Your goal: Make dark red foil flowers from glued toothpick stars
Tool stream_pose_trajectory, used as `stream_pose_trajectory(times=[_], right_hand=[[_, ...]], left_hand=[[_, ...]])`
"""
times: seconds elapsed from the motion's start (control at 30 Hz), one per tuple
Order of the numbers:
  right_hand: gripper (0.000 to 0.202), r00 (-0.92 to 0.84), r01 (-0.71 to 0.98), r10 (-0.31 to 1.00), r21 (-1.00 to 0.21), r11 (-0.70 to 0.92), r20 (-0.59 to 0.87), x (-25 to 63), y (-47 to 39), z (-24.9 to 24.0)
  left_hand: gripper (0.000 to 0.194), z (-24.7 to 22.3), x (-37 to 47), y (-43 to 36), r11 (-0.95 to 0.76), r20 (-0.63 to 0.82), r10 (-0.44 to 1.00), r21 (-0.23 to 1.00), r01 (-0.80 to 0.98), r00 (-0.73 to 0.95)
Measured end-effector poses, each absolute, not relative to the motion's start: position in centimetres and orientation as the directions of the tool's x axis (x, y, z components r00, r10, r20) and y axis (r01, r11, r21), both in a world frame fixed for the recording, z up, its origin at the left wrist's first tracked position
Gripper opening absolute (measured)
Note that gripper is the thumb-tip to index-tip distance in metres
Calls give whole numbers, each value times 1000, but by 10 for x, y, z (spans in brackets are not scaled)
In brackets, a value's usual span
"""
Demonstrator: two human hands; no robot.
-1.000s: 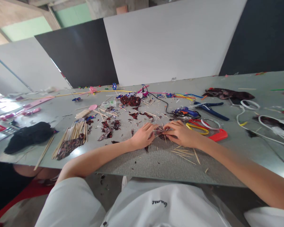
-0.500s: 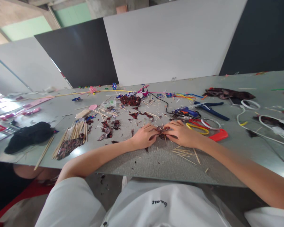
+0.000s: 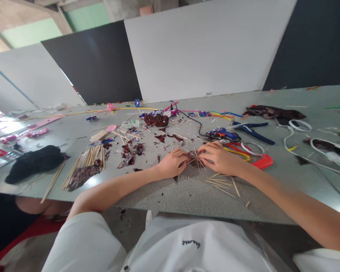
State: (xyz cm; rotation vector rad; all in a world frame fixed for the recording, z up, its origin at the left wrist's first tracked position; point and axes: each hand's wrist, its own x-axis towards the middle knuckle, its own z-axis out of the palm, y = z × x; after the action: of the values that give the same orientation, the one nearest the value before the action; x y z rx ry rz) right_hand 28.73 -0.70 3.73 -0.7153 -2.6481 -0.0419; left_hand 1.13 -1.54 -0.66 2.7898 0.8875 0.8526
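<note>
Several thin wooden sticks (image 3: 197,159) cross in a star shape between my hands, over a piece of dark reddish patterned fabric (image 3: 195,164). My left hand (image 3: 173,164) is closed at the star's left side, its fingertips pinching stick ends. On the right side, my right hand (image 3: 218,159) has its fingers curled and pressed on the sticks there. Part of the fabric and the outer stick ends are hidden under my fingers. Just below my right hand lies a small pile of loose sticks (image 3: 218,182) on the table.
A blue glue gun (image 3: 222,133), dark blue pliers (image 3: 251,131) and a red-handled tool (image 3: 263,161) lie beyond my right hand. Fabric scraps (image 3: 132,151), a bundle of sticks (image 3: 92,158) and black cloth (image 3: 36,163) lie leftward. A white cable (image 3: 290,149) runs at right. Another person's leg (image 3: 31,206) shows at lower left.
My right hand has shifted slightly right and its fingers have loosened a little, so more of the stick star shows. My left hand has barely moved.
</note>
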Motion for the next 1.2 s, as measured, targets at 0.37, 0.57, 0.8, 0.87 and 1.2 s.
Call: stream_pose_trajectory(times=[0.37, 0.57, 0.8, 0.87, 1.2], right_hand=[[33, -797, 490, 472, -53, 870, 376, 287, -5, 34], [31, -806, 482, 469, -60, 874, 360, 287, -4, 29], [32, -809, 482, 468, -55, 875, 355, 288, -4, 29], [31, -809, 482, 469, -55, 874, 355, 288, -4, 29], [31, -815, 477, 456, -35, 878, 358, 287, -5, 30]], left_hand=[[28, -1, 12, -19, -811, 506, 578, 272, 518, 640], [26, -3, 12, -18, -818, 516, 567, 265, 511, 642], [24, -2, 11, -18, -806, 527, 579, 257, 533, 622], [19, -3, 11, -18, -805, 530, 581, 259, 535, 618], [18, -10, 8, -12, -815, 557, 572, 298, 497, 603]])
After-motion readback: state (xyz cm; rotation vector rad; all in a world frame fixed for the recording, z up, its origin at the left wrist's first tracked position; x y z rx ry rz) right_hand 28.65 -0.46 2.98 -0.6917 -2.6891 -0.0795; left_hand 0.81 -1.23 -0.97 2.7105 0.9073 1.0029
